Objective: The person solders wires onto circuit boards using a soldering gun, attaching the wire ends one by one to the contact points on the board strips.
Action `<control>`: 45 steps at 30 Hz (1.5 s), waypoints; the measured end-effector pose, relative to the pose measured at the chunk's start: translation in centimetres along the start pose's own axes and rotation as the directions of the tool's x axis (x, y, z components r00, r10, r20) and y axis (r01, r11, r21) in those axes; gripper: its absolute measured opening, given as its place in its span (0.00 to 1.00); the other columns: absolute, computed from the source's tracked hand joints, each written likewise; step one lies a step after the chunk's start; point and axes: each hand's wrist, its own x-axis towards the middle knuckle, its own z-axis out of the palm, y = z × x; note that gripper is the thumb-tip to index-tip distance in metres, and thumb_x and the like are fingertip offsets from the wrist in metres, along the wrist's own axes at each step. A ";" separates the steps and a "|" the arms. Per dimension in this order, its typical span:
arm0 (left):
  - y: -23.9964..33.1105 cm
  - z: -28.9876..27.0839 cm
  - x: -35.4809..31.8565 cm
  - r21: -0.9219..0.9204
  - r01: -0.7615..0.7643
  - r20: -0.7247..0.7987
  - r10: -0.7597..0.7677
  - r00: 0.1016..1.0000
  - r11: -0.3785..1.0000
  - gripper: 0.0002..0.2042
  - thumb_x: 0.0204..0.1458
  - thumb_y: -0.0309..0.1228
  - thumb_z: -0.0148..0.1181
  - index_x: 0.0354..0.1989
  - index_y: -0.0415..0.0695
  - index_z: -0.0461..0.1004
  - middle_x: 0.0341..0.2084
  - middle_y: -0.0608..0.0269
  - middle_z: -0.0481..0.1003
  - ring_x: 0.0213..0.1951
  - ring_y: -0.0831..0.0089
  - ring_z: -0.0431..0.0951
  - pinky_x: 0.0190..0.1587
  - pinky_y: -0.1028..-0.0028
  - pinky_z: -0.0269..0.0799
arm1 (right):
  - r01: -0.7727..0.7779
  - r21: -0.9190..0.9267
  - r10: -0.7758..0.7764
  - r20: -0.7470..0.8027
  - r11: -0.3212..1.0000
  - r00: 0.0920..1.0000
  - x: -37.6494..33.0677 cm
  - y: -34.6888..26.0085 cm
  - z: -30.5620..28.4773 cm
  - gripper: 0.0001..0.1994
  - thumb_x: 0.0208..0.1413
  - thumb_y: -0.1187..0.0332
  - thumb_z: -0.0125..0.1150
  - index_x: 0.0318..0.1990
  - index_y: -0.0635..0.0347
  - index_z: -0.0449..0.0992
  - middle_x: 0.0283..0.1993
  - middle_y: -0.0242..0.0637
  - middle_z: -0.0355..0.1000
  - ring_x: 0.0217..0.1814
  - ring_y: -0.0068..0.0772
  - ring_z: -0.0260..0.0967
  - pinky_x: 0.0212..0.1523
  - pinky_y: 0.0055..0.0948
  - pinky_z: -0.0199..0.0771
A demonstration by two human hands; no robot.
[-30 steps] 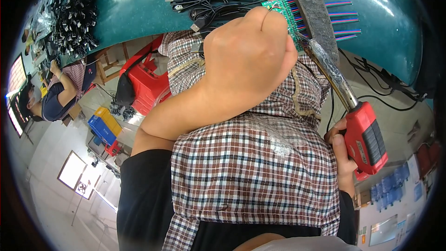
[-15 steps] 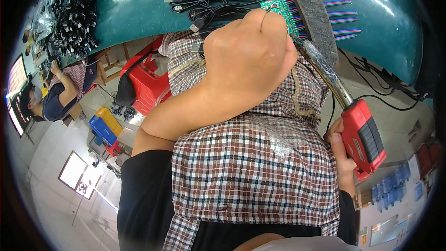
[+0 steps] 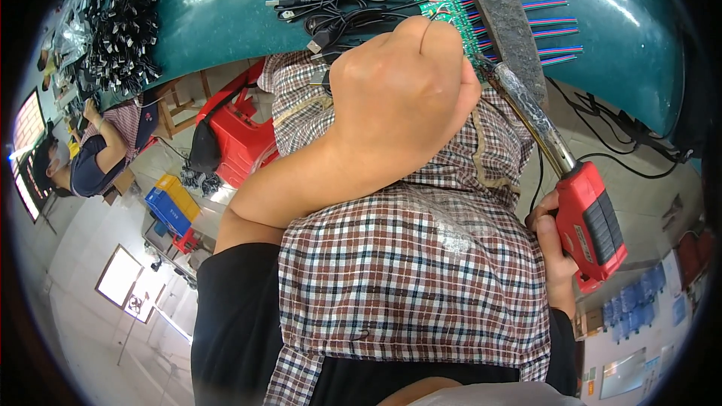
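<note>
My left hand (image 3: 402, 94) is closed in a fist at the near edge of a row of green circuit boards (image 3: 445, 0). Its fingertips are hidden under it, so what they pinch cannot be seen. My right hand (image 3: 555, 244) grips the red and black handle of a soldering gun (image 3: 590, 218). The gun's metal barrel slants up and left, its dark tip close to the nearest boards, just right of my left fingers. Whether the tip touches a board is unclear. Black USB cables (image 3: 338, 7) lie to the left of the boards.
A dark, rough bar (image 3: 500, 15) lies across multicoloured wires (image 3: 553, 30) on the green table (image 3: 218, 11). A heap of black cables (image 3: 124, 37) sits far left. Beyond a red chair (image 3: 241, 131), another person (image 3: 98, 143) works. A black cord (image 3: 632, 162) hangs at right.
The soldering gun has shifted slightly to the right, its tip now a little farther from my left fingers. My left hand has hardly moved.
</note>
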 end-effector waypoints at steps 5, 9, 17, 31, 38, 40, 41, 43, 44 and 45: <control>-0.2 0.0 0.0 0.003 0.001 0.007 -0.001 1.000 1.000 0.11 0.37 0.23 0.69 0.22 0.48 0.70 0.18 0.71 0.71 0.15 0.78 0.73 0.16 0.77 0.63 | 0.069 -0.060 -0.065 0.060 0.996 0.996 0.5 -0.4 -0.4 0.07 0.56 0.76 0.59 0.41 0.66 0.71 0.31 0.34 0.69 0.30 0.25 0.66 0.34 0.25 0.68; -0.3 -0.3 0.2 -0.021 0.007 0.022 -0.007 1.000 1.000 0.11 0.38 0.23 0.69 0.22 0.48 0.70 0.18 0.70 0.71 0.15 0.78 0.73 0.16 0.76 0.63 | 0.072 0.004 -0.072 0.000 0.997 0.997 0.5 -0.4 0.1 0.07 0.57 0.75 0.58 0.42 0.66 0.70 0.30 0.35 0.68 0.29 0.25 0.65 0.33 0.25 0.67; -0.7 -2.2 0.5 -0.005 0.035 0.119 -0.034 0.992 0.999 0.09 0.41 0.25 0.70 0.24 0.48 0.73 0.28 0.65 0.73 0.26 0.70 0.75 0.25 0.72 0.68 | 0.112 0.293 -0.092 -0.082 0.950 0.992 1.4 -1.2 1.1 0.10 0.59 0.74 0.57 0.45 0.67 0.66 0.27 0.34 0.63 0.23 0.22 0.58 0.26 0.25 0.62; -23.9 -6.8 5.0 0.304 0.234 -0.545 -0.033 0.838 0.924 0.12 0.46 0.27 0.66 0.39 0.37 0.75 0.35 0.52 0.73 0.43 0.52 0.74 0.47 0.59 0.69 | 0.240 0.385 -0.175 -0.196 0.891 0.965 2.8 -2.4 1.5 0.08 0.59 0.75 0.55 0.44 0.66 0.65 0.22 0.30 0.60 0.15 0.16 0.51 0.22 0.22 0.61; -20.9 -7.8 2.4 0.099 0.225 -0.241 -0.197 0.950 0.969 0.03 0.50 0.29 0.66 0.32 0.46 0.81 0.30 0.65 0.76 0.34 0.66 0.77 0.39 0.67 0.72 | 0.197 0.378 -0.128 -0.199 0.905 0.972 2.9 -2.5 2.0 0.08 0.60 0.76 0.53 0.44 0.66 0.65 0.21 0.29 0.59 0.15 0.16 0.51 0.22 0.22 0.61; -19.7 -8.1 1.9 0.097 0.229 -0.225 -0.203 0.953 0.969 0.04 0.49 0.29 0.67 0.32 0.46 0.81 0.31 0.65 0.76 0.34 0.66 0.77 0.39 0.67 0.72 | 0.187 0.372 -0.115 -0.209 0.909 0.971 2.9 -2.8 2.1 0.08 0.60 0.76 0.53 0.44 0.66 0.65 0.21 0.29 0.59 0.15 0.16 0.51 0.23 0.22 0.61; -19.3 -8.2 1.7 0.100 0.232 -0.209 -0.207 0.956 0.968 0.04 0.49 0.30 0.67 0.33 0.47 0.81 0.31 0.65 0.75 0.34 0.65 0.77 0.39 0.67 0.72 | 0.188 0.369 -0.121 -0.198 0.910 0.973 3.0 -3.0 2.1 0.08 0.60 0.76 0.53 0.44 0.66 0.65 0.21 0.28 0.59 0.15 0.16 0.51 0.23 0.22 0.61; -18.2 -8.2 2.0 0.082 0.212 -0.257 -0.185 0.949 0.974 0.05 0.48 0.30 0.68 0.33 0.47 0.81 0.32 0.65 0.75 0.34 0.65 0.77 0.39 0.67 0.72 | 0.188 0.362 -0.126 -0.188 0.913 0.974 3.1 -3.2 2.2 0.08 0.60 0.76 0.53 0.44 0.66 0.65 0.21 0.28 0.59 0.15 0.16 0.51 0.23 0.22 0.61; -17.8 -8.2 2.2 0.072 0.192 -0.305 -0.161 0.938 0.979 0.05 0.47 0.30 0.69 0.33 0.48 0.81 0.32 0.64 0.75 0.34 0.65 0.77 0.38 0.68 0.72 | 0.181 0.359 -0.121 -0.181 0.916 0.976 3.1 -3.4 2.2 0.08 0.60 0.75 0.53 0.44 0.66 0.65 0.21 0.28 0.59 0.15 0.16 0.51 0.23 0.22 0.61; -17.7 -7.9 2.4 0.069 0.197 -0.307 -0.167 0.937 0.978 0.05 0.47 0.30 0.69 0.33 0.48 0.81 0.32 0.64 0.75 0.34 0.65 0.77 0.38 0.68 0.72 | 0.173 0.356 -0.116 -0.176 0.918 0.977 3.1 -3.5 2.2 0.08 0.60 0.75 0.53 0.44 0.66 0.65 0.21 0.28 0.59 0.16 0.16 0.51 0.23 0.22 0.61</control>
